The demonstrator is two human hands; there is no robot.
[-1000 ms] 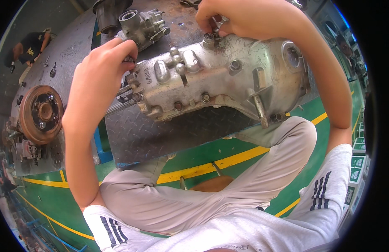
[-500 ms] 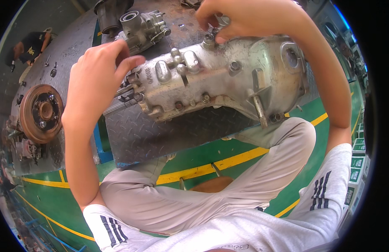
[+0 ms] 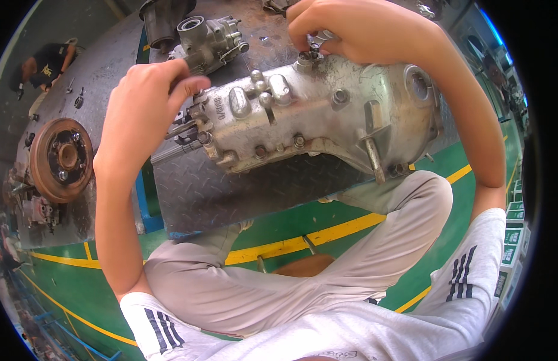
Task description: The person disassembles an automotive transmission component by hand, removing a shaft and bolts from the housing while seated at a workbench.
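Note:
A silvery metal gearbox housing lies on its side across the dark steel tabletop. At its far edge, my right hand pinches a small bolt between thumb and fingers, beside a larger bolt head. Over the housing's left end, my left hand is bent, its thumb by the far left corner and its fingers curled. What those fingers hold, if anything, is hidden. Below the left hand, a splined shaft sticks out of the housing.
Behind the housing stand another metal casting and a dark cylindrical part. A rusty brake drum sits on the left tabletop. Another person bends at the far left. A stool shows beneath the table edge.
My right thumb and fingers have closed further around the small bolt at the far edge. The left hand has barely shifted. The whole scene sits slightly farther right and lower in view.

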